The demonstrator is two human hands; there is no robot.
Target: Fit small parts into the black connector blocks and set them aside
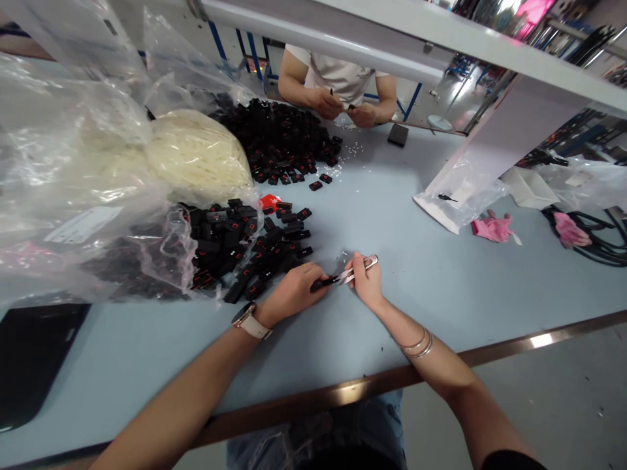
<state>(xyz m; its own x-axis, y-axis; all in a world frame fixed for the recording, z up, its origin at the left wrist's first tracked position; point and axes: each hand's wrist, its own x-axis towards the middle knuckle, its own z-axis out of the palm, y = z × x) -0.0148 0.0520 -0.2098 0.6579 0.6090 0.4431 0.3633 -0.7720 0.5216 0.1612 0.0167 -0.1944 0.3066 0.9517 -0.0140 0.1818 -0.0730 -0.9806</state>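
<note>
Between the fingertips of my left hand (300, 286), which wears a watch, is a small black plastic part (321, 284). My right hand (366, 282) is closed around a pair of small metal snips (347, 274). The snips' tips meet the end of the black part, though the exact contact is too small to make out. Just left of my left hand lies a heap of black plastic parts (264, 245) with red marks, partly inside a clear plastic bag (186, 251). A few tiny white bits (345, 254) lie on the table beyond the snips.
A bag of cream-coloured pieces (198, 153) and a second black heap (284, 137) fill the back left. Across the table (441, 287), a person (337, 85) handles small parts. Pink gloves (492, 227) lie right; a black tray (36, 359) sits left. A shelf (382, 46) runs overhead.
</note>
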